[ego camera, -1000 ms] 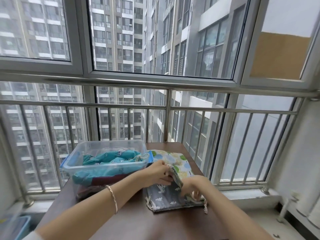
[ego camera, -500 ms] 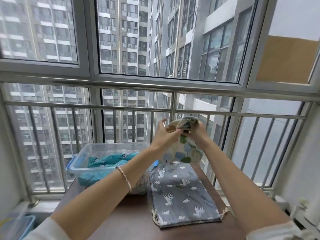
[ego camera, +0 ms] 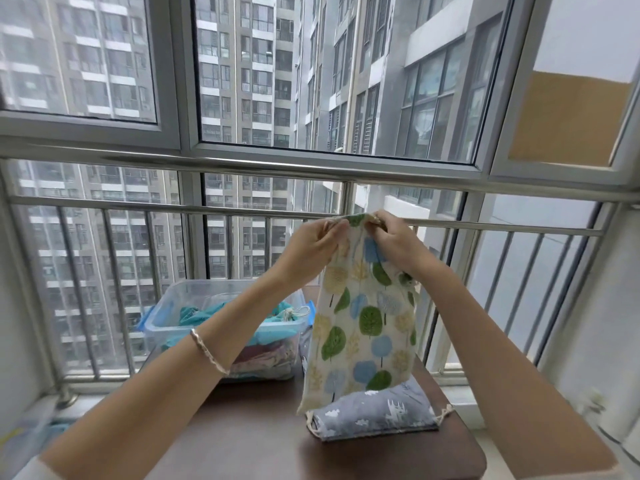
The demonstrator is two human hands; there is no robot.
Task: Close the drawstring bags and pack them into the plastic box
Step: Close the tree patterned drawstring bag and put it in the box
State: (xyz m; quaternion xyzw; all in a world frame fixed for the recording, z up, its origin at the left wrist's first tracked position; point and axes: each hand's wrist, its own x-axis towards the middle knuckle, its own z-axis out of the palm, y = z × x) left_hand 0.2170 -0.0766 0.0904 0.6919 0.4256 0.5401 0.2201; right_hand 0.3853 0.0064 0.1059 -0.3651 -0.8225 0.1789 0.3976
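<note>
A cream drawstring bag with green and blue tree prints [ego camera: 363,323] hangs full length in the air in front of the railing. My left hand [ego camera: 313,245] and my right hand [ego camera: 394,242] both pinch its top edge, close together. Under it, a grey drawstring bag with white clouds [ego camera: 374,415] lies flat on the dark brown table [ego camera: 242,434]. To the left stands the clear plastic box [ego camera: 173,320], holding a teal bag [ego camera: 277,315] on top of pinkish cloth.
A metal railing [ego camera: 138,209] and large windows run right behind the table. A radiator-like white object [ego camera: 595,400] sits low on the right. Something blue [ego camera: 20,434] lies on the floor at the lower left.
Both hands lifted the tree-print bag off the grey bag and raised it to railing height, where it has unfolded and hangs down. The grey bag stays on the table.
</note>
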